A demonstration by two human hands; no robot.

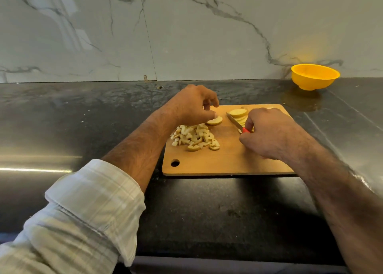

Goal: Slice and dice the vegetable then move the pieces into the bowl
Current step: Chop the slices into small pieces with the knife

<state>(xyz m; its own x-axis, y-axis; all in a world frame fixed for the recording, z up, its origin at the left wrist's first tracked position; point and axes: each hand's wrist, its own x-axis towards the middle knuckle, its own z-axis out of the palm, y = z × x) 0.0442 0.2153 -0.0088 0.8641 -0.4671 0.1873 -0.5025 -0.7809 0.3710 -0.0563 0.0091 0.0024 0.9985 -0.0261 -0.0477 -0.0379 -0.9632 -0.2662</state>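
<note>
The left hand [192,106] pinches a slice [215,120]; the right hand [267,132] grips the knife [235,121]. The blade sits near those fingers and could nick them.

Both forearms reach forward, angled in toward each other. The left hand [191,106] hovers knuckles-up, its fingers [211,102] curled downward, thumb and fingertip pinching a pale round slice [215,120] at its edge. The left sleeve [87,207] is rolled back below the elbow, forearm bare. The right hand [269,132] sits lower, back facing up, fingers wrapped around the red knife handle [246,130], wrist straight, forearm bare.
</note>
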